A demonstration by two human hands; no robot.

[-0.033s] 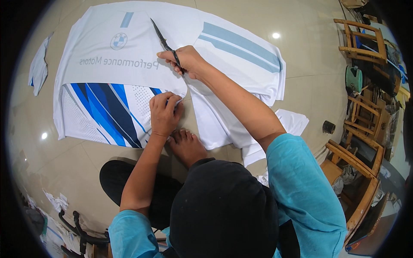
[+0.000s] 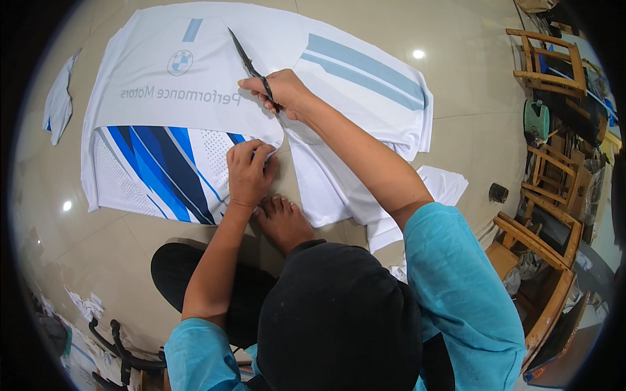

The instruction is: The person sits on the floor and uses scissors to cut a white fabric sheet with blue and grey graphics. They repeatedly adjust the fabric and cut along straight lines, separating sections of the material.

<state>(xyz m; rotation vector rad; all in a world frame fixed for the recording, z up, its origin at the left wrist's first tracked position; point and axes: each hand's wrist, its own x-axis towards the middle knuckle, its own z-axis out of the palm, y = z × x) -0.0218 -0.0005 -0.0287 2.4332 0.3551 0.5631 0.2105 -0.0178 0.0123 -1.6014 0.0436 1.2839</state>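
Observation:
A large white printed cloth point(image 2: 208, 107) lies spread on the floor. Its near left part is turned over and shows a blue and navy striped print point(image 2: 166, 166); pale blue bands run across its right part. My right hand point(image 2: 283, 94) is closed round the handles of black scissors point(image 2: 242, 51), whose blades point away and to the left over the white cloth. Whether the blades are apart I cannot make out. My left hand point(image 2: 249, 171) is closed, its bent fingers gripping the cloth's edge beside the opening in the cloth. My bare foot point(image 2: 283, 221) rests just behind it.
A small cloth scrap point(image 2: 59, 101) lies at the far left. More white cloth point(image 2: 440, 186) is bunched to the right, and a small dark cylinder point(image 2: 498, 192) stands beyond it. Wooden frames point(image 2: 551, 65) line the right side. Black curved bars point(image 2: 124, 355) are at the lower left.

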